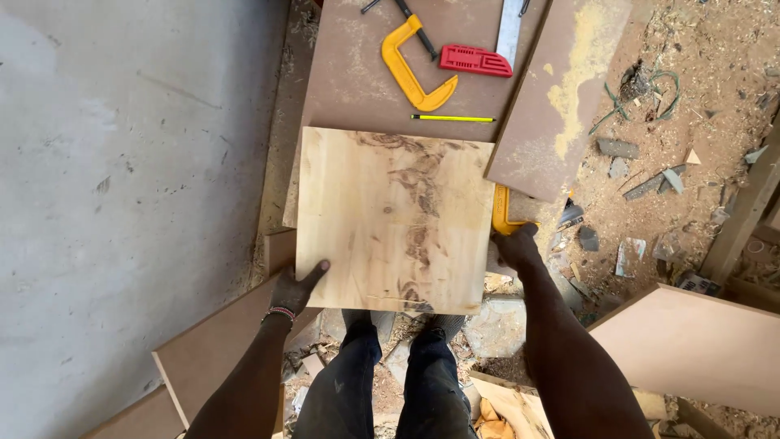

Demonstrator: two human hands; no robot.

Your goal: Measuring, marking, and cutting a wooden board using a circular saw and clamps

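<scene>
- Here, pale board [396, 218] lies flat on the brown counter [349, 81], near edge overhanging toward the person.
- Left hand [296, 289] grips board's near-left corner, thumb on top.
- Right hand [515, 246] at board's right edge, fingers hidden; grip unclear.
- Yellow clamp [414, 69], red tool [475, 60], pencil [452, 119] beyond board's far edge.
- Board looks stiff, fairly light, smooth-faced; best held by opposite edges.

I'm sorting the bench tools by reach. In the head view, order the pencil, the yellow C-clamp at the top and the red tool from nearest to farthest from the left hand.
From the left hand:
1. Pencil, just beyond the plank's far edge.
2. Yellow C-clamp, farther up the bench.
3. Red tool, top, right of the clamp.
</scene>
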